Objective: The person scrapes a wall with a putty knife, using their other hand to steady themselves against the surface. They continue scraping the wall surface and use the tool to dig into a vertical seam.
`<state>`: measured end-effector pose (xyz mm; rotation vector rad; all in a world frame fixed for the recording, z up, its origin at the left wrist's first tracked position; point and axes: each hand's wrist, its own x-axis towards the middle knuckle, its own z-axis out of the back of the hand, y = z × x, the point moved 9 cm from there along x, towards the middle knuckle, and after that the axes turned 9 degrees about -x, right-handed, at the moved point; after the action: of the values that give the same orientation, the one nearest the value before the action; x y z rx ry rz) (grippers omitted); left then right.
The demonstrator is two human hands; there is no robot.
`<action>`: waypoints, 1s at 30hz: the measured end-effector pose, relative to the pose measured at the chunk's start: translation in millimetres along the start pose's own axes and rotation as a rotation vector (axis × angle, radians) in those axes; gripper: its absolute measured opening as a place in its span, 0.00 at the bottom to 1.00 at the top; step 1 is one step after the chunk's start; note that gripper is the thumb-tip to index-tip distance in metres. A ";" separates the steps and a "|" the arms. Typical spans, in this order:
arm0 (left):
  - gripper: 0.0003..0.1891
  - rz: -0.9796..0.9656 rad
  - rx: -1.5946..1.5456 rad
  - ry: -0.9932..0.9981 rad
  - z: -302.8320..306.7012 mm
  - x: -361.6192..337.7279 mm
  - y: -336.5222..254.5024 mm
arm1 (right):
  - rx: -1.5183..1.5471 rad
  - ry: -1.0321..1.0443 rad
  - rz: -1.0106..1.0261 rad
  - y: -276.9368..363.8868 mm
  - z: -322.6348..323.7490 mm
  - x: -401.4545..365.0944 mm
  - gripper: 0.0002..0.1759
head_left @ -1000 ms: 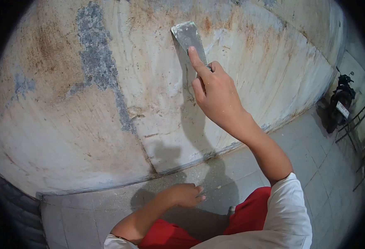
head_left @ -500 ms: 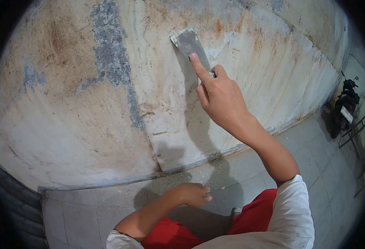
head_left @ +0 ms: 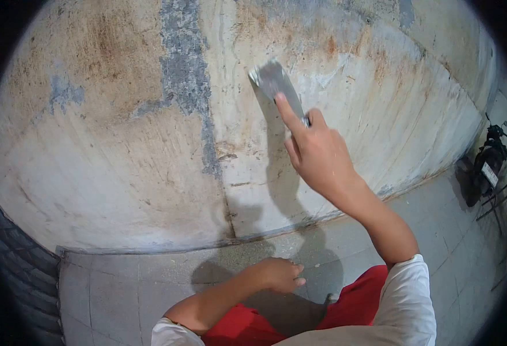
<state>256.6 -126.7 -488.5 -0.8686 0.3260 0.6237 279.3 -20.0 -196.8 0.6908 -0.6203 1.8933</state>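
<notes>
My right hand (head_left: 324,155) is wrapped round the handle of a scraper (head_left: 281,82), with the index finger laid along its flat metal blade. The blade points up and to the left, its whitish, residue-marked edge at the stained wall (head_left: 253,130). Whether the edge presses on the surface is hard to tell. Most of the handle is hidden by my fingers. Lower down, my left hand (head_left: 282,275) hangs in front of my body with nothing in it, its fingers loosely bent and apart.
Bare grey patches (head_left: 184,55) and rusty streaks mark the wall. Grey floor tiles (head_left: 115,288) run along its foot. A parked motorbike (head_left: 489,158) stands at the far right beside a metal rack (head_left: 498,202). Dark ridged material (head_left: 25,271) lies at the lower left.
The scraper in my right hand has moved down and slightly left along the wall. The camera view has shifted, so the wall appears farther right. My left hand remains low, still empty.
</notes>
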 end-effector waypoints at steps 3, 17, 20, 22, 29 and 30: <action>0.30 0.008 0.014 -0.078 0.0 -1.7 2.0 | -0.006 0.024 -0.009 4.6 3.3 14.8 0.39; 0.28 -0.114 0.130 -0.146 -14.2 -14.9 -22.9 | 0.040 -0.021 -0.049 44.1 20.5 38.8 0.38; 0.28 -0.225 0.078 -0.168 -24.9 -11.7 -26.1 | 0.097 -0.178 -0.036 51.0 31.8 52.4 0.39; 0.28 -0.177 0.093 -0.108 -18.1 -22.7 -32.8 | 0.101 -0.066 -0.113 59.4 4.3 19.0 0.40; 0.29 -0.070 0.069 0.131 -27.0 -47.4 -41.6 | 0.219 0.059 -0.201 75.0 -58.8 -33.7 0.42; 0.29 -0.066 0.068 0.135 -25.2 -49.2 -41.8 | 0.252 -0.059 -0.194 72.0 -40.1 -16.5 0.41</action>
<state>244.2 -185.4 -453.7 -0.8542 0.4364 0.4909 211.4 -30.5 -245.2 0.9368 -0.3391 1.7904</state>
